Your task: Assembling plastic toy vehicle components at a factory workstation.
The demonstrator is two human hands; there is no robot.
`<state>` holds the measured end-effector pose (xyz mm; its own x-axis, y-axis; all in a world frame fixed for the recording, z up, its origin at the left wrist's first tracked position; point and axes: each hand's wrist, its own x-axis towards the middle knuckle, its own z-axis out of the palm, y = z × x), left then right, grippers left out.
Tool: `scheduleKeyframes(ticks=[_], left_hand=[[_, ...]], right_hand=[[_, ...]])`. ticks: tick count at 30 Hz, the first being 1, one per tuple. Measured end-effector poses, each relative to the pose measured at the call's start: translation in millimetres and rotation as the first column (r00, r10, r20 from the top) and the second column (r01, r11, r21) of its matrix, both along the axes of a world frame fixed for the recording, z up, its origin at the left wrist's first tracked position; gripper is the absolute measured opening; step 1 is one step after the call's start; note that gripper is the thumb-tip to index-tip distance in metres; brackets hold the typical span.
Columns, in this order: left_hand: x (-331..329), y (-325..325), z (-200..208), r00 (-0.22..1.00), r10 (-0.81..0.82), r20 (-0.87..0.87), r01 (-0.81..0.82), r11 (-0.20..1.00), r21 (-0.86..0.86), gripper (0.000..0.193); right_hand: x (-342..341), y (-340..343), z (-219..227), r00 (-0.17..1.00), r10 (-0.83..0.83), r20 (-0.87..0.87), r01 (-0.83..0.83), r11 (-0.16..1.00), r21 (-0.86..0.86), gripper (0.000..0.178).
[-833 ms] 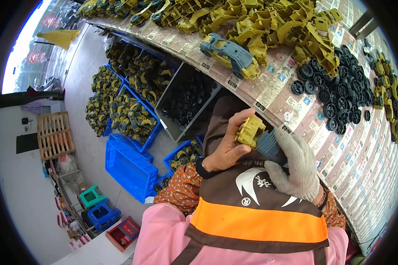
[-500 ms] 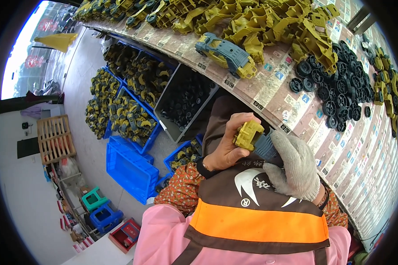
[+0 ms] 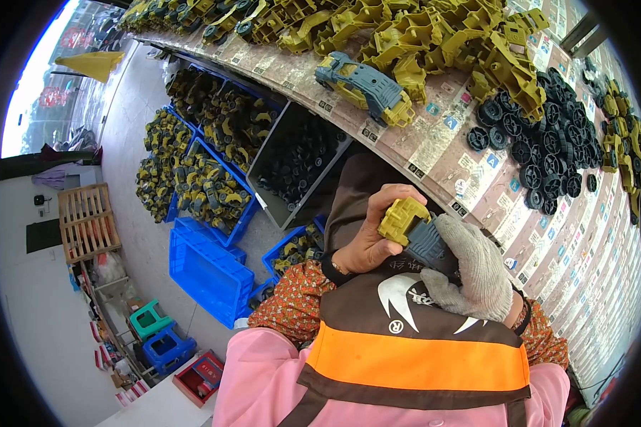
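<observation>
A workroom with a pale wall [image 3: 35, 313] and a grey floor [image 3: 132, 142] lies to the left, and a long table [image 3: 463, 153] with a worn, patterned covering slants across the upper right.

Over the person's lap, near the table edge, the bare left hand [image 3: 367, 238] is closed on a yellow plastic part [image 3: 403, 220], fingers along its upper side and thumb below, so the piece sits in the narrow gap by the fingertips with its outer face exposed. Directly to its right, against it, is a ribbed grey-blue part [image 3: 427, 240]; whether the two are locked together cannot be told. The right hand [image 3: 473, 270], in a knitted grey glove, is curled about the grey-blue part's right end, fingers over the upper side and thumb beneath, hiding that end.

Below the hands is a brown apron [image 3: 420, 395] with an orange band. On the table, near the edge, stands a yellow and grey-blue toy vehicle [image 3: 370, 87]; behind it is a heap of yellow plastic bodies [image 3: 413, 39], and to the right a pile of black wheels [image 3: 552, 146]. Left of the hands, below table height, a grey bin [image 3: 319, 183] holds dark wheels, near blue crates [image 3: 239, 226] filled with toy vehicles. Farther left are a green stool [image 3: 147, 320], a blue stool [image 3: 169, 349] and a wooden pallet [image 3: 89, 223].
</observation>
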<state>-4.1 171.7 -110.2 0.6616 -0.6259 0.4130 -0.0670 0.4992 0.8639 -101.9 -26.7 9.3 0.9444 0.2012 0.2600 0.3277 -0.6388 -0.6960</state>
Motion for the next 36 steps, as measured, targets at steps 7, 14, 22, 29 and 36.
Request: scheduleKeyframes(ticks=[7,14,22,29,36], left_hand=[[-4.0,1.2,0.3,0.979,-0.123,-0.161,0.122,0.992,-0.016,0.086],[-6.8,4.7,-8.0,0.964,-0.157,-0.215,0.158,0.987,-0.014,0.091],[-9.4,2.2,-2.5,0.922,-0.218,-0.318,0.2,0.976,-0.089,0.088],[-12.0,-3.1,-3.9,0.893,-0.241,-0.38,0.211,0.97,-0.119,0.086],[-14.4,-7.0,-6.3,0.922,-0.17,-0.349,0.137,0.984,-0.117,0.087]], right_hand=[[2.1,-1.8,-2.8,1.0,0.028,0.008,-0.028,0.998,0.049,0.074],[6.8,-2.1,7.6,0.985,0.059,-0.16,-0.05,0.997,0.06,0.073],[1.5,-0.4,-0.1,0.982,0.066,-0.176,-0.039,0.988,0.152,0.075],[1.2,3.8,3.9,0.985,0.032,-0.169,-0.012,0.993,0.119,0.073],[6.8,6.2,8.5,0.977,0.027,-0.212,-0.025,1.0,0.012,0.077]])
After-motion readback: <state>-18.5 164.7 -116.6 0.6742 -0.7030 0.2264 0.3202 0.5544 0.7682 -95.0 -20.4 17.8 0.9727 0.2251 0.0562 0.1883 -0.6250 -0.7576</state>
